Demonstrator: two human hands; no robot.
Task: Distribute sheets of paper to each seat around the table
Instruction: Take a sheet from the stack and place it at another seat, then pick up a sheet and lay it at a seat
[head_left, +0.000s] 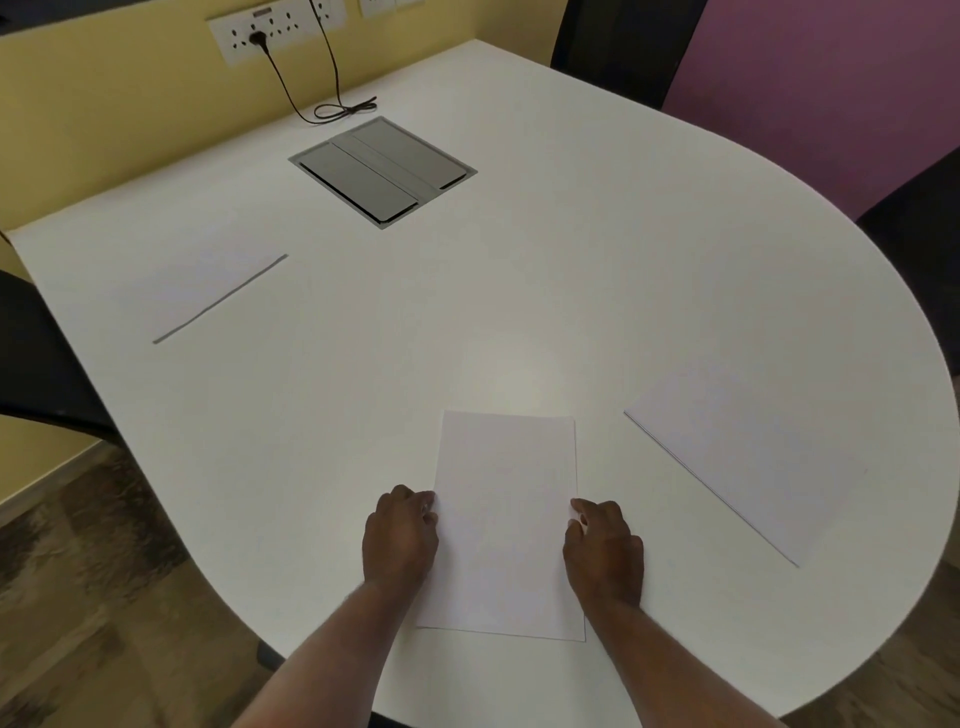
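Observation:
A white sheet of paper (504, 525) lies flat near the front edge of the white table (519, 312), right in front of me. My left hand (400, 538) pinches its left edge and my right hand (602, 551) pinches its right edge. A second sheet (737, 447) lies at the right side of the table, turned at an angle. A third sheet (208, 291) lies at the left side, with a dark shadow line along its inner edge.
A grey cable hatch (383, 171) is set into the table's far middle. A black cord (332, 106) runs from the wall sockets (275, 31) onto the table. Dark chairs stand at the left (36, 358), far right (618, 47) and right (919, 228).

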